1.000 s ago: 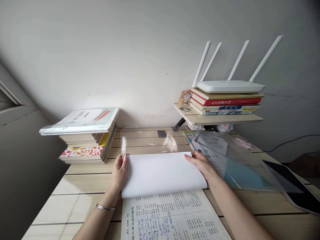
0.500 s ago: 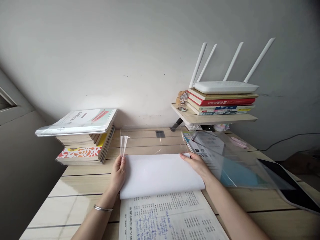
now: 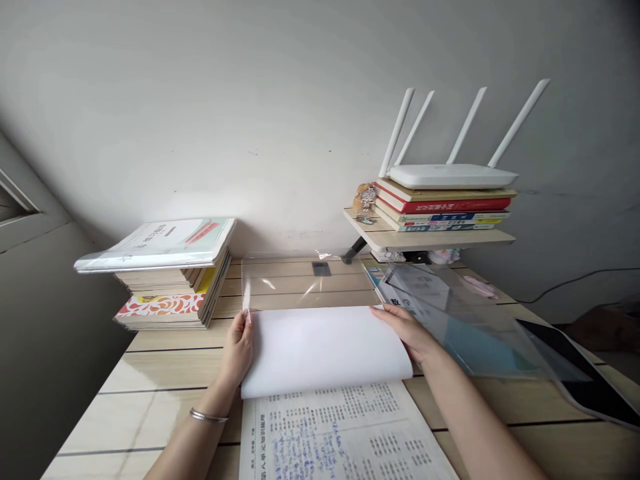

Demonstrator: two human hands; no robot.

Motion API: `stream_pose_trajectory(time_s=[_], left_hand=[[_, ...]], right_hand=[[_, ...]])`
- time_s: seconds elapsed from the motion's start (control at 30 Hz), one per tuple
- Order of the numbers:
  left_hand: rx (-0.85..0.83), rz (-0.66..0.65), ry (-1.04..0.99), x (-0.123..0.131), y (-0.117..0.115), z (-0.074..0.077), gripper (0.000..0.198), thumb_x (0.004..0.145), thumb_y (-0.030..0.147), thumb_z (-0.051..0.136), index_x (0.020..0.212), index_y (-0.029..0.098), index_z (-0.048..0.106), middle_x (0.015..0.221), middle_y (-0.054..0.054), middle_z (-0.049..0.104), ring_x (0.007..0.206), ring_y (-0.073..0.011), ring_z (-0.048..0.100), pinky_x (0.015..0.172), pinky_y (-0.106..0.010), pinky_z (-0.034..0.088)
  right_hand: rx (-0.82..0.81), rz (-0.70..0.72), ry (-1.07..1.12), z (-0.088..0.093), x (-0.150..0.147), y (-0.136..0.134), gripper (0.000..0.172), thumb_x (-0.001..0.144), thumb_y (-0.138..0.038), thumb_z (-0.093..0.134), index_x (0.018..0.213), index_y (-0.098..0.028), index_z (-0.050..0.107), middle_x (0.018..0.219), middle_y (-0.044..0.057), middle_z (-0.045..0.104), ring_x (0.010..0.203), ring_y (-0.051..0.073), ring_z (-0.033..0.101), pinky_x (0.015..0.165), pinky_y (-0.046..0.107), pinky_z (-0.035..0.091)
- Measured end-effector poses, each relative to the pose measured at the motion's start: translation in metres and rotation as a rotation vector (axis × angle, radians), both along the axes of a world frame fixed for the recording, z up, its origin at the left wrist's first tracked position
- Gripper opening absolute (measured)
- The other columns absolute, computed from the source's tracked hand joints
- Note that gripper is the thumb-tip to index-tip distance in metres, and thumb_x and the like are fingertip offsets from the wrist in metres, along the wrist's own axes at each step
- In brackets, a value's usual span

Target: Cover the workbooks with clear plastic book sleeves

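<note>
Taking the white sheet as the centre of my clock, I start at ten o'clock: a stack point(image 3: 170, 283) of books on the tabletop point(image 3: 175, 367), its thick paper edges uneven, topped by a glossy, soft-covered volume.

At nine to ten, my left hand point(image 3: 239, 347) is clamped on the sheet's point(image 3: 325, 347) upper-left corner, thumb on top. The sheet is smooth, matte and unprinted on this face; its near edge bows downward in a loose roll. I'd judge a light pinch best here, since paper this thin could crease under a hard squeeze.

At twelve, clear film point(image 3: 280, 283) reaches beyond the sheet, stiff-looking and streaked with glare. I'd keep its edge parallel with the paper's and level both corners, because a skewed hold would likely ripple both. At six lies a printed page point(image 3: 340, 433) with blue handwriting, partly beneath the sheet; I can't tell whether they are joined.

At two to three, my right hand point(image 3: 404, 332) is clamped on the far corner, thumb above, fingers mostly hidden below. Equal, gentle tension between the hands should flatten the sag.

Farther out, a wooden shelf point(image 3: 375, 230) sits between one and two, bearing hardbacks point(image 3: 445, 205) and a white plastic router point(image 3: 453, 175). At three lies a dark, round-cornered tablet point(image 3: 603, 390).
</note>
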State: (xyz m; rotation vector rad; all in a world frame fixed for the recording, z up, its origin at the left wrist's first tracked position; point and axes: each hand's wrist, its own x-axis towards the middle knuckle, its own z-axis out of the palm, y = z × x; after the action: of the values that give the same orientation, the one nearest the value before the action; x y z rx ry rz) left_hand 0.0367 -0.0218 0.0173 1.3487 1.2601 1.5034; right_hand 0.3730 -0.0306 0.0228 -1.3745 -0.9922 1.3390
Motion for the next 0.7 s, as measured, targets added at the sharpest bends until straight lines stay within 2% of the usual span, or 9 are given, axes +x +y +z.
stream_pose_trajectory(time_s=[0.13, 0.23, 0.33, 0.5, 0.7], left_hand=[[0.010, 0.037, 0.020, 0.001, -0.002, 0.002, 0.029, 0.075, 0.050, 0.058, 0.077, 0.021, 0.059, 0.077, -0.003, 0.060, 0.076, -0.0157, 0.054, 0.077, -0.024, 0.044], [0.013, 0.058, 0.037, 0.001, -0.003, 0.003, 0.029, 0.074, 0.050, 0.059, 0.074, 0.021, 0.058, 0.073, -0.002, 0.059, 0.073, -0.0151, 0.053, 0.074, -0.024, 0.044], [0.019, 0.064, 0.034, 0.000, -0.002, 0.001, 0.029, 0.075, 0.050, 0.059, 0.074, 0.021, 0.058, 0.075, -0.002, 0.060, 0.075, -0.0149, 0.055, 0.076, -0.024, 0.044], [0.015, 0.057, 0.035, -0.001, -0.001, -0.001, 0.031, 0.075, 0.053, 0.059, 0.078, 0.022, 0.060, 0.078, -0.003, 0.061, 0.078, -0.0156, 0.055, 0.078, -0.024, 0.044], [-0.002, 0.013, 0.028, -0.003, -0.003, 0.003, 0.038, 0.074, 0.058, 0.057, 0.080, 0.021, 0.060, 0.080, -0.002, 0.060, 0.078, -0.0141, 0.053, 0.078, -0.023, 0.043]], right_hand=[[-0.043, 0.016, 0.014, 0.014, 0.013, -0.009, 0.031, 0.060, -0.042, 0.073, 0.079, -0.019, 0.064, 0.074, 0.004, 0.069, 0.071, 0.019, 0.064, 0.061, 0.027, 0.046], [-0.039, -0.001, -0.017, 0.022, 0.017, -0.014, 0.032, 0.059, -0.045, 0.073, 0.076, -0.020, 0.062, 0.074, 0.004, 0.068, 0.069, 0.019, 0.063, 0.060, 0.027, 0.046], [-0.040, 0.054, -0.068, 0.027, 0.017, -0.015, 0.035, 0.057, -0.049, 0.074, 0.070, -0.019, 0.061, 0.071, 0.004, 0.066, 0.068, 0.019, 0.061, 0.062, 0.029, 0.046], [-0.064, 0.091, -0.149, 0.023, 0.013, -0.012, 0.039, 0.055, -0.052, 0.074, 0.068, -0.017, 0.061, 0.065, 0.002, 0.063, 0.061, 0.016, 0.057, 0.057, 0.027, 0.043], [-0.049, 0.015, -0.173, 0.010, 0.006, -0.006, 0.040, 0.055, -0.053, 0.074, 0.064, -0.016, 0.060, 0.059, 0.000, 0.059, 0.055, 0.013, 0.052, 0.052, 0.025, 0.037]])
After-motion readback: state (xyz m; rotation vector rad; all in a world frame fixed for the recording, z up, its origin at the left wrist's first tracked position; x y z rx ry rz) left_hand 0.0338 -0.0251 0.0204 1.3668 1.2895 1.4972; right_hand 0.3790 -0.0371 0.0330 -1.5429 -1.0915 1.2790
